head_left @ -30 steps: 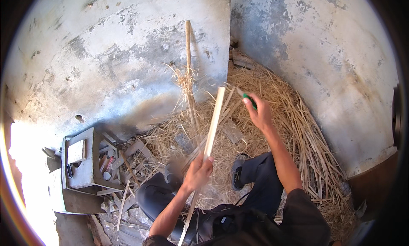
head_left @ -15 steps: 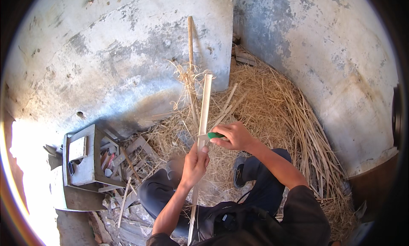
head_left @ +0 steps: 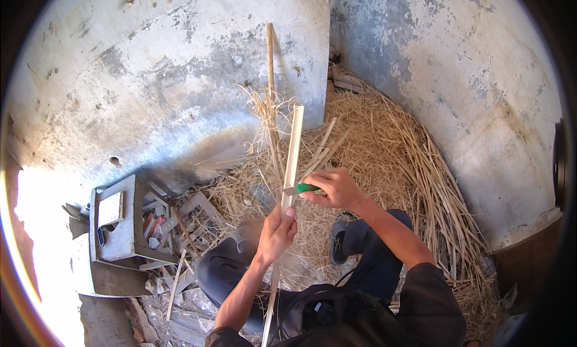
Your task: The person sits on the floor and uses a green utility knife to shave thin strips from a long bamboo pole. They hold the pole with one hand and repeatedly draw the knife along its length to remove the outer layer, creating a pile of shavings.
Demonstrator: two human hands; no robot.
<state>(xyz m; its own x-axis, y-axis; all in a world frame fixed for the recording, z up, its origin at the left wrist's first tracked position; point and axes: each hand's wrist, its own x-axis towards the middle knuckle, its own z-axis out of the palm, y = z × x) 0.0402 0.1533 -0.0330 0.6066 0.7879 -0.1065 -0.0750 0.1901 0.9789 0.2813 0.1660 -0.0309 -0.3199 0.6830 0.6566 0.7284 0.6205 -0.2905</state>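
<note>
Rough plastered walls (head_left: 150,76), stained grey and blue, meet in a corner ahead of you, and dry straw (head_left: 396,161) is heaped on the floor below them. Your left hand (head_left: 276,231) is closed around a long pale cane strip (head_left: 293,149), gripping it partway up so that the strip stands nearly upright in front of you, its top reaching toward the wall and its lower end running down past your knee. Your right hand (head_left: 336,188) is clenched on a green-handled knife (head_left: 303,188), whose blade lies against the strip just above your left thumb. As a judgement, the cutting looks to be in its middle: the blade sits well down the strip, so the length above it may already be worked and the length below your grip is still to do, though no clear cut line shows. Beyond the strip a thin wooden stick (head_left: 270,76) leans against the wall among loose stalks. To your left a small grey wooden crate (head_left: 117,224) lies tipped, with scraps and splinters around it. Your dark trousers and one shoe (head_left: 338,242) rest on the straw. Glare whitens the lower left, and the blade's edge is too small to make out.
</note>
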